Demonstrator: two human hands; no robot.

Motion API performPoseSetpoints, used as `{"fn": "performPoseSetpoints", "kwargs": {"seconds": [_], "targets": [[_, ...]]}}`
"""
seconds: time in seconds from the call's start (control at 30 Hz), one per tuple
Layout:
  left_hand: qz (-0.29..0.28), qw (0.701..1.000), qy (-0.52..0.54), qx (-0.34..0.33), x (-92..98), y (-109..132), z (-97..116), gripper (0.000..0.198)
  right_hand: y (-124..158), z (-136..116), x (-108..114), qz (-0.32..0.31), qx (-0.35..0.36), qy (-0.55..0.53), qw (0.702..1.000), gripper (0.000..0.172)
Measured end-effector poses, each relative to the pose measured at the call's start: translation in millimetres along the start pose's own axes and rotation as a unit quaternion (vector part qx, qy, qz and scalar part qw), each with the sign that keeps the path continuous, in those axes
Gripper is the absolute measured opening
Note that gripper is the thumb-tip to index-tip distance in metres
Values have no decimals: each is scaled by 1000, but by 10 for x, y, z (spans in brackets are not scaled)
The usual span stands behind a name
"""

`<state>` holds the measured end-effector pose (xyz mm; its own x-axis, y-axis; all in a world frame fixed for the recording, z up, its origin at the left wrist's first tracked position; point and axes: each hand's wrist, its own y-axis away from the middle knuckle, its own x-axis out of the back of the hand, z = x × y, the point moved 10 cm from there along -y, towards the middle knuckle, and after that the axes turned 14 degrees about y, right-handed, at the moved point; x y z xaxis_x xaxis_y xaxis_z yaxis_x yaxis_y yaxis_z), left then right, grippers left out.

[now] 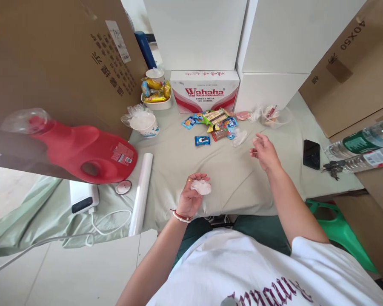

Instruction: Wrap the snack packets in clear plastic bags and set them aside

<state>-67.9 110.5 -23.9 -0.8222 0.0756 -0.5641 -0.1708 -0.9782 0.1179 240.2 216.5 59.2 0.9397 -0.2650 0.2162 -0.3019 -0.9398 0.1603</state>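
Note:
My left hand (192, 197) is turned palm up above the front of the cloth-covered table and holds a crumpled piece of clear plastic film (201, 187). My right hand (263, 151) hovers to the right with fingers apart and slightly curled, nothing visible in it. Closest to it is another crumpled clear plastic piece (239, 138) on the cloth. Beside that lies a pile of small wrapped snacks, among them a green-and-yellow packet (215, 117), a brown packet (220, 134) and a blue packet (202, 140).
On the left are a red jug (92, 148) with plastic over its top, a white roll (141, 193), a power bank (84, 198) and a paper cup (144, 124). A Wahaha carton (205, 91) stands behind. On the right are a plastic bowl (277, 119), a phone (311, 154) and bottles (364, 142).

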Motion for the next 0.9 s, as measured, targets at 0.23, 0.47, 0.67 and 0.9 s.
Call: {"fn": "performPoseSetpoints", "kwargs": {"seconds": [0.23, 0.47, 0.67, 0.9], "targets": [[-36, 999, -19, 17, -226, -13, -154, 95, 1263, 144, -1257, -292, 210, 200, 911, 28], [44, 991, 68, 109, -97, -48, -438, 38, 1148, 522, -975, -222, 111, 147, 957, 21], [150, 975, 121, 110, 99, -8, -447, 52, 1102, 732, -878, -201, 3, 63, 977, 36], [118, 992, -3, 54, 30, 8, -240, 47, 1209, 585, -984, -153, 87, 172, 969, 35]]}}
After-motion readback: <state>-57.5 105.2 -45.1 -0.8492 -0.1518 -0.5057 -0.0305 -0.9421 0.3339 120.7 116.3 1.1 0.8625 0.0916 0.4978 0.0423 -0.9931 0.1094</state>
